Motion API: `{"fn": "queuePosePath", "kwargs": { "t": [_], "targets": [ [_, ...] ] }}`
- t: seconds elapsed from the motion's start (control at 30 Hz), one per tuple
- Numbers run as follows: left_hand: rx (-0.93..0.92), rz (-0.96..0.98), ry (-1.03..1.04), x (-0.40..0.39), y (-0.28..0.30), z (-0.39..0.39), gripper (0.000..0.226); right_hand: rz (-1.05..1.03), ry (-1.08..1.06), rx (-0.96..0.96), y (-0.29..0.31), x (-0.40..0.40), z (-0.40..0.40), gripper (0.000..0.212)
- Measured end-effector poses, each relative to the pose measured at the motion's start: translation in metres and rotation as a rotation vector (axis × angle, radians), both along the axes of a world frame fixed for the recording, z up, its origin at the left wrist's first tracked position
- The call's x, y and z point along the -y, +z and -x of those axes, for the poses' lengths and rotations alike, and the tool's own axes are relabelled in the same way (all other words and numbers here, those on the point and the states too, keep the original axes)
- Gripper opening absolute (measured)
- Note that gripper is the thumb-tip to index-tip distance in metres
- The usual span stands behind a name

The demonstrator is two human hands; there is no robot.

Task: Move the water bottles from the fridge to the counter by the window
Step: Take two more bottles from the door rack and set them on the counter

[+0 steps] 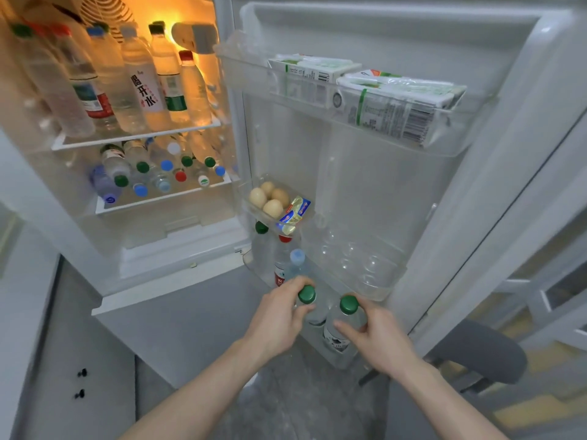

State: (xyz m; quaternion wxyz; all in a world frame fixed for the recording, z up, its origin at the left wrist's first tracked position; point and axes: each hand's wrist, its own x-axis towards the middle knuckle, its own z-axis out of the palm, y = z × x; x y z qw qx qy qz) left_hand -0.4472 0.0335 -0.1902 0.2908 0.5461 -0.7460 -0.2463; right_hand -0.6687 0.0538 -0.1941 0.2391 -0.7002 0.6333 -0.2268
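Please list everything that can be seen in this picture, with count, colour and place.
Upright bottles: about nine, clear, mixed caps, top shelf.
Lying bottles: about ten, green, blue, red caps, second shelf.
Cartons: two packs, white-green, upper door rack.
Eggs: four, beige, middle door rack.
Butter packets: yellow-blue, beside eggs.
Door bottles: five, lowest door rack.
Chair: one, grey, right.
Left hand: on a green-capped bottle.
Right hand: on another green-capped bottle.
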Motion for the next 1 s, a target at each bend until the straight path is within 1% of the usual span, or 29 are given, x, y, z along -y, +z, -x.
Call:
{"fn": "queuePosePath", "kwargs": {
  "t": [0.17,0.33,0.57,0.63,0.77,0.87,1.0],
  "targets": [
    [-0.127,0.019,0.106,-0.027,0.016,-0.022,0.034,0.006,-0.014,-0.007,0.000,-0.001,-0.003,0.033],
    [-0.206,0.082,0.144,-0.053,0.046,-0.040,0.033,0.051,0.078,0.005,0.001,-0.019,-0.013,0.022],
    [-0.211,0.135,0.229,-0.104,0.070,-0.088,0.033,0.195,0.179,0.008,0.042,-0.062,-0.048,0.036],
    [-0.192,0.132,0.249,-0.116,0.073,-0.100,0.033,0.227,0.186,0.043,0.058,-0.070,-0.058,0.039],
    [-0.197,0.128,0.323,-0.147,0.079,-0.131,0.034,0.260,0.202,0.158,0.083,-0.081,-0.090,0.030],
    [-0.204,0.134,0.389,-0.175,0.081,-0.153,0.034,0.235,0.241,0.268,0.092,-0.085,-0.120,0.027],
    [-0.220,0.106,0.487,-0.213,0.076,-0.183,0.033,0.173,0.321,0.333,0.092,-0.094,-0.162,0.026]
  ]
}}
